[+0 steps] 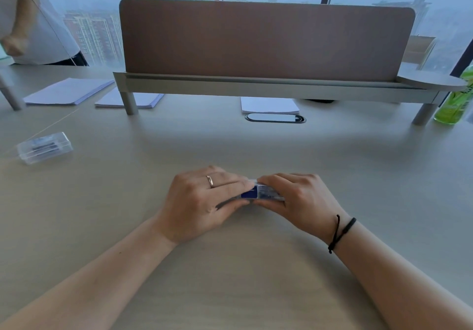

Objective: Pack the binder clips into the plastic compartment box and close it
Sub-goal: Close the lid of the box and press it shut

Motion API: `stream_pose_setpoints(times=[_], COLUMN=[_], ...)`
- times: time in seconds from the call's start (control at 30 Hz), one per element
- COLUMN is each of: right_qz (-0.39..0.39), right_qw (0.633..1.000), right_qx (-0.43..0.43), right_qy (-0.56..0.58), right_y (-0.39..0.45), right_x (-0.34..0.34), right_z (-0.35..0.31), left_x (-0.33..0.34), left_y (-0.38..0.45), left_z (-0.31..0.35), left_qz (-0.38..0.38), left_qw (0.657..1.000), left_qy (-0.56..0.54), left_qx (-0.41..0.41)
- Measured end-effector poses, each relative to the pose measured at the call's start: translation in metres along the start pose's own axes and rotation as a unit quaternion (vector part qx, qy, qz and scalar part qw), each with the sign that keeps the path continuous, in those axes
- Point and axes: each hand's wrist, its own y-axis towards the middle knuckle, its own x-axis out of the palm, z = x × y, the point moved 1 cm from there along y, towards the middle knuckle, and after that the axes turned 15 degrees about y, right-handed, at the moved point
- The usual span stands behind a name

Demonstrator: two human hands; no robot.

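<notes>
— Where's the box?
— Centre frame: left hand (204, 201) and right hand (299, 200) both clasp the plastic compartment box (261, 192).
— Closing it?
— Looks so; next, press until the lid latches.

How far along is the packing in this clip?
Done, apparently: no loose clips show on the desk. In hand: left hand and right hand grip the clear plastic box, seemingly pressing it closed. Left: confirming the latch, which the hands hide.
</notes>
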Motion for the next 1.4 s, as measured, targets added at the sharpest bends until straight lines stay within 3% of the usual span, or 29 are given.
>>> stream_pose_setpoints(times=[0.23,0.57,1.07,1.4], right_qz=[-0.005,-0.025,-0.038,-0.038], right_qw=[1.000,1.000,0.999,0.999], right_qx=[0.000,0.005,0.011,0.012], right_qy=[0.005,0.011,0.011,0.021], right_y=[0.001,0.002,0.003,0.003], right_x=[-0.002,-0.001,-0.002,-0.002], right_z=[-0.002,-0.005,-0.011,-0.013], left_x=[0.001,0.003,-0.004,-0.009], left_y=[-0.003,0.003,0.002,-0.001], left_z=[0.000,0.011,0.009,0.010], left_qz=[0.010,0.005,0.004,-0.032], left_qw=[0.999,0.998,0.998,0.996], left_qy=[0.008,-0.037,0.001,0.013], left_qx=[0.033,-0.044,0.068,0.083])
